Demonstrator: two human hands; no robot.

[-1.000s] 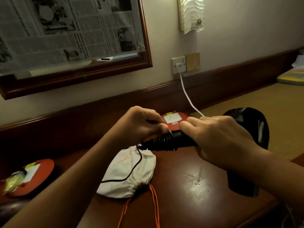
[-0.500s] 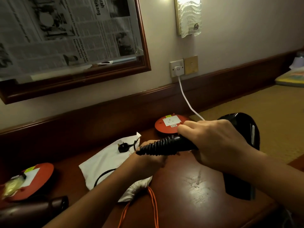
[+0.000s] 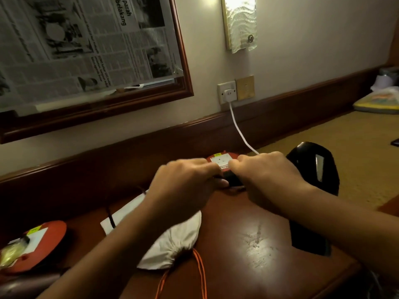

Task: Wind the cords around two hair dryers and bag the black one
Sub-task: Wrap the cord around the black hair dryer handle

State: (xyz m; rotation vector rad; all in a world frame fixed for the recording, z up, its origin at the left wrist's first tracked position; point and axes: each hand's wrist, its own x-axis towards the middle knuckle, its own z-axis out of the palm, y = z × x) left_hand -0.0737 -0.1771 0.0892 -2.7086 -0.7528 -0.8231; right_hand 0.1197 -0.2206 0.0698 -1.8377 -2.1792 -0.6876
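Both hands meet over the middle of the wooden desk (image 3: pixel 248 240), knuckles up and fingers curled. The right hand (image 3: pixel 267 180) is closed around the handle of the black hair dryer (image 3: pixel 313 175), whose glossy body sticks out past the wrist on the far right side and drops toward the desk edge. The left hand (image 3: pixel 185 184) is closed too, pinched against the short dark stretch of handle that shows between the two hands; the black cord (image 3: pixel 111 219) is blurred and can be seen only as a dark curve well to the left of that hand, so what exactly the left fingers pinch cannot be told.

Directly under the left forearm lies the white drawstring bag (image 3: pixel 172 247), flat on the desk, its gathered mouth toward the person and its orange drawstrings (image 3: pixel 199 275) trailing off the near edge.

Just beyond the knuckles sits a round red disc (image 3: pixel 218 160) with a white label. A white cable (image 3: pixel 239 130) rises from behind the right hand to a white plug in the wall socket (image 3: pixel 226 92). Far to the left of the left arm rests another red disc (image 3: pixel 41 240), and at the near left corner a dark brown rounded object (image 3: pixel 23 288), too dim to identify. A framed mirror covered with newspaper (image 3: pixel 86 46) hangs on the wall above the left side.
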